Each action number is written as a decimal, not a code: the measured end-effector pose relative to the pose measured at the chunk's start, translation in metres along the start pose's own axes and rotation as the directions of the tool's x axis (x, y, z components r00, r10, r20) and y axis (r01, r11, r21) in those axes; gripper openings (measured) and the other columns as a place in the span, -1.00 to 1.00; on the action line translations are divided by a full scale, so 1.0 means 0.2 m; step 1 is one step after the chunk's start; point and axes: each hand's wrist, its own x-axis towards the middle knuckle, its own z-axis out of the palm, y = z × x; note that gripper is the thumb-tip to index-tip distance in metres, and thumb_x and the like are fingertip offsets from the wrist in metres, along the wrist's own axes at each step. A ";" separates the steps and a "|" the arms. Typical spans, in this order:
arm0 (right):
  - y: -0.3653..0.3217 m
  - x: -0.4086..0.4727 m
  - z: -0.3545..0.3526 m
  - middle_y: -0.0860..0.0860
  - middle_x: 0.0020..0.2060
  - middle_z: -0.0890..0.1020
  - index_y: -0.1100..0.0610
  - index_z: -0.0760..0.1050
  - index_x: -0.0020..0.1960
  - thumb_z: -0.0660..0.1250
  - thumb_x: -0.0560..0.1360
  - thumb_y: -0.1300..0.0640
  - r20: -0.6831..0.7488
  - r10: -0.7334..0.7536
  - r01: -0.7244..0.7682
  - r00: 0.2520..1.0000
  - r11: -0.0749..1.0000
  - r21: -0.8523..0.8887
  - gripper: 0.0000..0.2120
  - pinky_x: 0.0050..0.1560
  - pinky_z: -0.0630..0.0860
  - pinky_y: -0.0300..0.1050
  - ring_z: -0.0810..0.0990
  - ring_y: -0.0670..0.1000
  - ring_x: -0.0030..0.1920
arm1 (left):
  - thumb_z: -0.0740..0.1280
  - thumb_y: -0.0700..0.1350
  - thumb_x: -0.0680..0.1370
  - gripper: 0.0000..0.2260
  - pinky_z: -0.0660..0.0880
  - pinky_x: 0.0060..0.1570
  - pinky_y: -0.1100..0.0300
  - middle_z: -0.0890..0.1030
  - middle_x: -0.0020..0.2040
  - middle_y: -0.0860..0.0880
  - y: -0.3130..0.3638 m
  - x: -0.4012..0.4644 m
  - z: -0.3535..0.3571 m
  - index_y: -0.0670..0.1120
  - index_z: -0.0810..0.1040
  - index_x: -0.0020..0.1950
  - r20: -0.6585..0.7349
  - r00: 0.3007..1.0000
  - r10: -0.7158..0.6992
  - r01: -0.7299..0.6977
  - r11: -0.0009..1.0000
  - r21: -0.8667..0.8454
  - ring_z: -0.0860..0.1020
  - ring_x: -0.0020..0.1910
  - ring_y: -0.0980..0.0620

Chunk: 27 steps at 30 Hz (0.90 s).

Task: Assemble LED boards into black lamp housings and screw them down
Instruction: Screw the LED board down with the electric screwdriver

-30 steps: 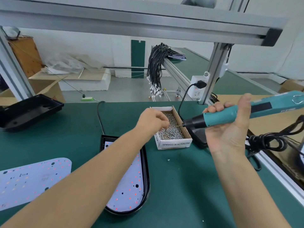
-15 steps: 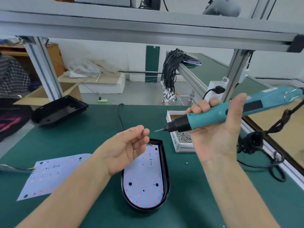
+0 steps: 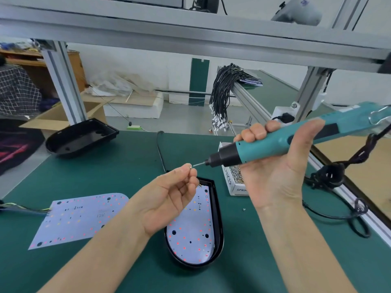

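Note:
A black lamp housing (image 3: 219, 218) lies in the middle of the green bench with a white LED board (image 3: 190, 235) seated inside it. My left hand (image 3: 171, 199) hovers above the housing's far end and pinches a small screw (image 3: 190, 166) between thumb and forefinger. My right hand (image 3: 273, 174) grips a teal electric screwdriver (image 3: 275, 144), held nearly level, its bit tip just right of the screw. A second, loose LED board (image 3: 80, 216) lies flat to the left, with wires at its left edge.
A white cardboard box of screws (image 3: 229, 180) stands right of the housing, partly behind my right hand. An empty black housing (image 3: 80, 138) sits at the bench's far left. The screwdriver's black cable (image 3: 330, 176) coils on the right. One stray screw (image 3: 244, 209) lies on the mat.
My left hand left the screw box, came back over the housing and raised a screw to the screwdriver's bit. My right hand brought the bit toward it. The view shifted left.

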 end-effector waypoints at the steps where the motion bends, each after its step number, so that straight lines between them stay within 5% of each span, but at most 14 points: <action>1: 0.00 0.00 0.00 -0.04 -0.34 0.45 0.07 0.41 -0.23 0.48 0.10 -0.31 0.000 0.000 0.000 1.000 1.000 -0.001 -0.47 0.02 0.42 -0.11 0.47 -0.02 -0.30 | 0.37 -0.24 0.35 -0.95 0.55 -0.42 0.32 0.60 -0.31 -0.07 0.00 0.00 0.00 -0.19 0.63 -0.27 0.009 1.000 0.002 -0.002 1.000 -0.005 0.57 -0.41 0.08; 27: 0.00 0.00 0.00 -0.04 -0.37 0.44 0.07 0.40 -0.25 0.38 0.20 -0.30 -0.038 0.001 0.000 0.999 1.000 0.016 -0.55 0.00 0.44 -0.12 0.45 -0.02 -0.32 | 0.36 -0.24 0.36 -0.92 0.56 -0.38 0.30 0.58 -0.29 -0.06 -0.02 -0.01 0.02 -0.17 0.65 -0.31 0.088 0.996 0.013 -0.004 0.996 -0.093 0.56 -0.40 0.08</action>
